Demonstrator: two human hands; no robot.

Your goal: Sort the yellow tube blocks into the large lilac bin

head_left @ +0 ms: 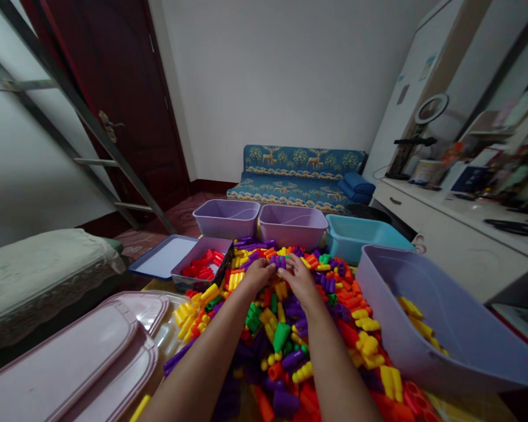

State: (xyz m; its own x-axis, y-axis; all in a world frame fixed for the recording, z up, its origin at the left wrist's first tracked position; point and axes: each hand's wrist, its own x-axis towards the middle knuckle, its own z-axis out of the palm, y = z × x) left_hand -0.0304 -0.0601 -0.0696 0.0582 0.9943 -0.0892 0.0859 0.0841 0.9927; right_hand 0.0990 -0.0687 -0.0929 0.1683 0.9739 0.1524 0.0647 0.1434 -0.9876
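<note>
Both of my hands are over the far part of a big heap of plastic toy blocks (281, 337) in red, orange, yellow, green and purple. A ridged purple toy block (278, 261) is held between them. My left hand (259, 274) has its fingers closed on the block's left end. On the right end, my right hand (297, 274) grips it with thumb and fingers. Loose blocks lie all around and under both hands. Part of the purple block is covered by the fingertips.
Two purple bins (293, 227) and a blue bin (356, 240) stand behind the heap. A large purple bin (426, 351) at right holds yellow blocks. Left are an open box (182, 288) with red blocks, its lid (161, 258), and stacked pink lids (70, 357).
</note>
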